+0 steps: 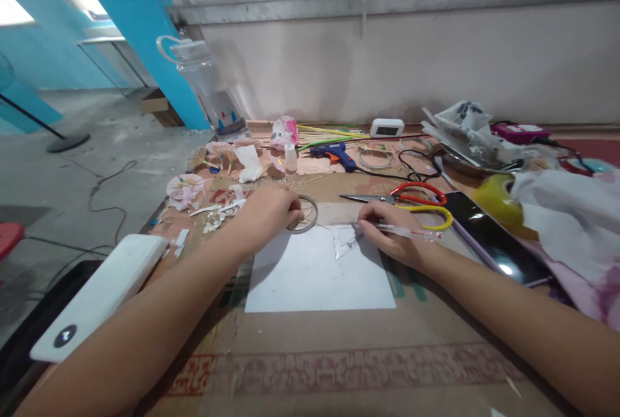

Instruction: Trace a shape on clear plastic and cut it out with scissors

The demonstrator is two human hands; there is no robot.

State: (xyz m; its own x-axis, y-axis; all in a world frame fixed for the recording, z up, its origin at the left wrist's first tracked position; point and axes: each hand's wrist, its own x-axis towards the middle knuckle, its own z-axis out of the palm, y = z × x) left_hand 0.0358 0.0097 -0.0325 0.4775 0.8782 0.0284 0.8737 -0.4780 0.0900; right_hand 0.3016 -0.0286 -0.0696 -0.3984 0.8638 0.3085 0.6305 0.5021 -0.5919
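My left hand [278, 207] is closed, with its curled fingertips over the left side of a grey ring [316, 213]. Thin light-coloured sticks [308, 212] show inside that ring; whether the fingers pinch one is hidden. A clear pen [411, 232] with a red end lies in my right hand [387, 226], whose fingers are closed around it. Just left of that hand, a small transparent set square [345, 241] rests on a white sheet of paper [320, 284]. The ring sits at the paper's far edge.
Beyond my right hand are scissors [416, 194] with red and yellow handles and a phone [489, 236]. Farther back are a blue glue gun [334, 155], a small bottle [290, 157] and a large water bottle [208, 88]. A white device [104, 294] lies left; cardboard [310, 333] covers the table.
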